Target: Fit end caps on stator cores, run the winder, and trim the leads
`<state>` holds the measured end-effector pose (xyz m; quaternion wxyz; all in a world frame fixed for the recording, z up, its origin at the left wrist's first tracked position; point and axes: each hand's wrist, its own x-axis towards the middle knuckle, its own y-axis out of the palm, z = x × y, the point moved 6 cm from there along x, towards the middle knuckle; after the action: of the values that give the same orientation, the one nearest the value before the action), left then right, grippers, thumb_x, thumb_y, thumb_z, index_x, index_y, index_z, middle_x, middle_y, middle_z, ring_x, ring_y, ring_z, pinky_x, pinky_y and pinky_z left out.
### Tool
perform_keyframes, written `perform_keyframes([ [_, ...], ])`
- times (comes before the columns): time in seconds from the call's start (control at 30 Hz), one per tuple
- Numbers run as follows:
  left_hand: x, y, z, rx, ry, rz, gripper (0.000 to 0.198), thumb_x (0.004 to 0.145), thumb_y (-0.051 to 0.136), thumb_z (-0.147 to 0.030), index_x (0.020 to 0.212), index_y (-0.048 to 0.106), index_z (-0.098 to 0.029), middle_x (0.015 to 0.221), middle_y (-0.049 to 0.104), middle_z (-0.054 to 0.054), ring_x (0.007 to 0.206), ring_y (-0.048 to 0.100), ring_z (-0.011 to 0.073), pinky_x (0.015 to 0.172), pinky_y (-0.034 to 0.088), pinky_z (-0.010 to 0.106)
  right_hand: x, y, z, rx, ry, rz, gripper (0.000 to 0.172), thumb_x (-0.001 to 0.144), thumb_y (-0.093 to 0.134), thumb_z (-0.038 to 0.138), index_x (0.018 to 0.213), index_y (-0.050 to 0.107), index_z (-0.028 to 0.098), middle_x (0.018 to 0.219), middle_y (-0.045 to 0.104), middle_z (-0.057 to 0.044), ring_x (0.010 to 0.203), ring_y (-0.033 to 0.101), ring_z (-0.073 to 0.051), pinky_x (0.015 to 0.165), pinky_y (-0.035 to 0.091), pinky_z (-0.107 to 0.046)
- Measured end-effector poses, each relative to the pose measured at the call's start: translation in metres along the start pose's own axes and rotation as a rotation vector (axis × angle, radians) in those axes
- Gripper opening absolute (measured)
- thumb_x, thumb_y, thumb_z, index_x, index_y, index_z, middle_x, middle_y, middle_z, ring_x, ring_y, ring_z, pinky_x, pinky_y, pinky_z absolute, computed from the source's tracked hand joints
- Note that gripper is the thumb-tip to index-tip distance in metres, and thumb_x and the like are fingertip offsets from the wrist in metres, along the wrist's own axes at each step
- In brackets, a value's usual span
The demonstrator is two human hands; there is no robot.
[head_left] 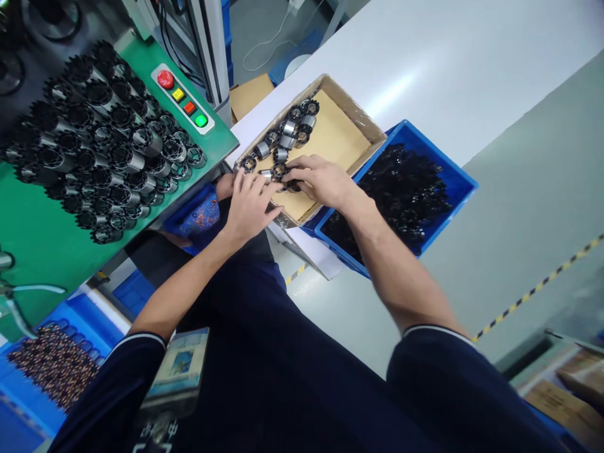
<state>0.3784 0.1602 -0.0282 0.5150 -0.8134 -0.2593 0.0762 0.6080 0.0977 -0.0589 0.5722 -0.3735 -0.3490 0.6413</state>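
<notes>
Metal motor stators [287, 128] with black toothed end rings lie in a loose cluster along the left side of a cardboard box [346, 110]. My left hand [251, 204] reaches over the box's near left edge, fingers stretched and thumb apart, its fingertips against the nearest stators. From the right, my right hand [325, 182] bends its fingers around a stator [293, 185] at the near end of the cluster. That stator is partly hidden by the fingers. Both hands are close together, low over the box floor.
Many similar stators [101, 135] stand stacked on a green machine table [38, 214] beside a button panel [183, 99]. A blue bin [448, 189] of black plastic parts adjoins the box. Another blue bin [89, 314] holds copper-coloured pieces. Someone's hand [225, 187] shows beneath the green table's edge.
</notes>
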Motion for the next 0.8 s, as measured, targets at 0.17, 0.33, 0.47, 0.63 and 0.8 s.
perform_keyframes([
  [0.17,-0.094,-0.03,0.011,-0.094,-0.06,-0.192,0.014,0.115,0.093,-0.034,0.129,0.093,-0.03,0.124,0.09,0.007,0.129,0.083,0.0336,0.152,0.05,0.074,0.023,0.002,-0.005,-0.108,-0.123,0.213,0.044,0.116,0.061,0.016,0.132,0.096,0.037,0.173,0.083,0.002,0.133,0.082,-0.029,0.11,0.065,-0.044],
  [0.33,-0.179,-0.064,0.036,-0.088,-0.223,-0.439,0.005,0.114,0.094,-0.032,0.109,0.093,-0.032,0.106,0.092,0.002,0.107,0.087,0.0274,0.138,0.062,0.063,0.041,-0.003,-0.003,-0.12,-0.158,0.322,0.035,0.103,0.076,0.015,0.121,0.099,0.035,0.157,0.092,0.002,0.12,0.089,-0.025,0.094,0.068,-0.036],
  [0.47,-0.237,-0.111,0.06,0.012,-0.307,-0.691,0.014,0.115,0.093,-0.037,0.102,0.091,-0.032,0.094,0.089,-0.001,0.087,0.083,0.0235,0.123,0.067,0.055,0.038,-0.015,0.018,-0.141,-0.135,0.279,0.028,0.093,0.083,0.011,0.106,0.1,0.03,0.13,0.097,-0.011,0.104,0.091,-0.028,0.087,0.072,-0.038],
  [0.63,-0.297,-0.174,0.11,0.104,-0.398,-1.143,0.032,0.123,0.08,-0.053,0.104,0.089,-0.029,0.092,0.085,0.002,0.088,0.079,0.0245,0.105,0.065,0.049,-0.001,-0.051,0.085,-0.133,-0.142,0.069,0.022,0.102,0.083,0.018,0.114,0.1,0.025,0.122,0.096,-0.021,0.099,0.097,-0.037,0.082,0.079,-0.046],
  [0.8,-0.294,-0.183,0.184,-0.074,-0.568,-1.152,0.06,0.129,0.058,-0.08,0.128,0.087,-0.027,0.114,0.084,0.007,0.104,0.081,0.0266,0.094,0.063,0.044,-0.005,-0.077,0.219,-0.049,-0.214,-0.079,0.022,0.116,0.086,0.035,0.135,0.097,0.034,0.138,0.097,-0.01,0.122,0.099,-0.036,0.101,0.085,-0.049],
])
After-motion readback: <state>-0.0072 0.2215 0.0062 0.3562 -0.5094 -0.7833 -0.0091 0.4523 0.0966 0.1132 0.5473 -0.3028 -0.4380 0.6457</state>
